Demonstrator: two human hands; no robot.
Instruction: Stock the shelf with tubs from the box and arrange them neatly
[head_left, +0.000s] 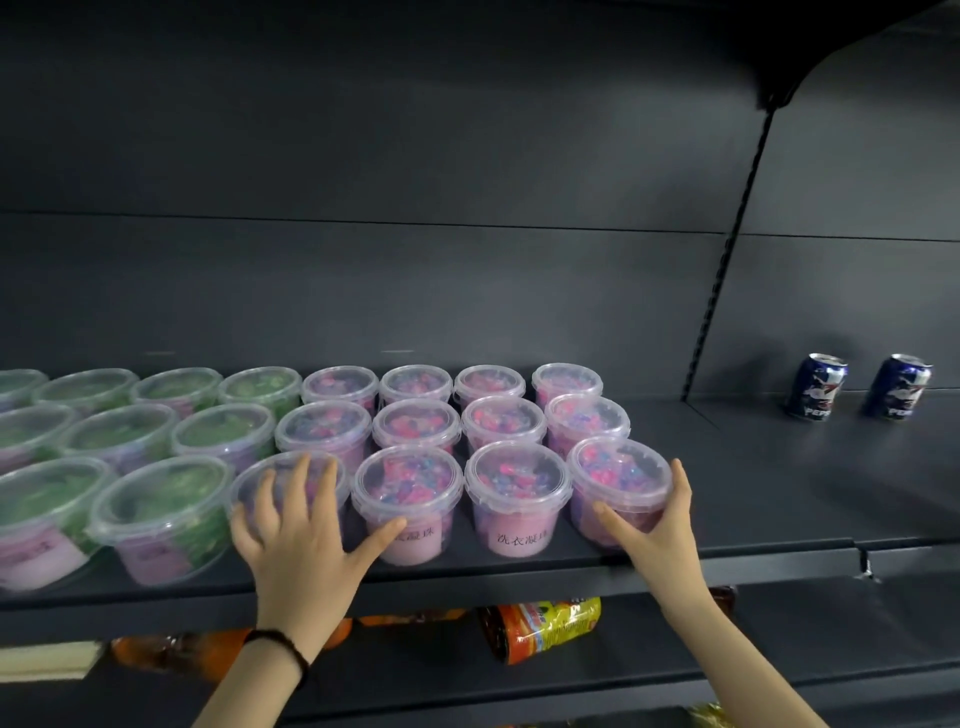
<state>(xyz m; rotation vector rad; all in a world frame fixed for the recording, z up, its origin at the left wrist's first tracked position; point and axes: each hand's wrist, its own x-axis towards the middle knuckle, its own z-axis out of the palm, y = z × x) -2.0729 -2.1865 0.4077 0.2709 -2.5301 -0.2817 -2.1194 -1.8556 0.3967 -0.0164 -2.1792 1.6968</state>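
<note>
The left hand (296, 525) rests on the front-left pink tub (248, 480), its fingers (301, 478) spread flat over the lid and the thumb stretched toward the neighbouring tub (408, 483). The right hand (660, 525) holds the front-right pink tub (618, 473) — thumb across its front, fingers curled round its right side. Both tubs stand at the front edge of the shelf (753, 499). Green tubs (161, 499) stand left of the left fingers — two cola cans (815, 387) well beyond the right fingers.
</note>
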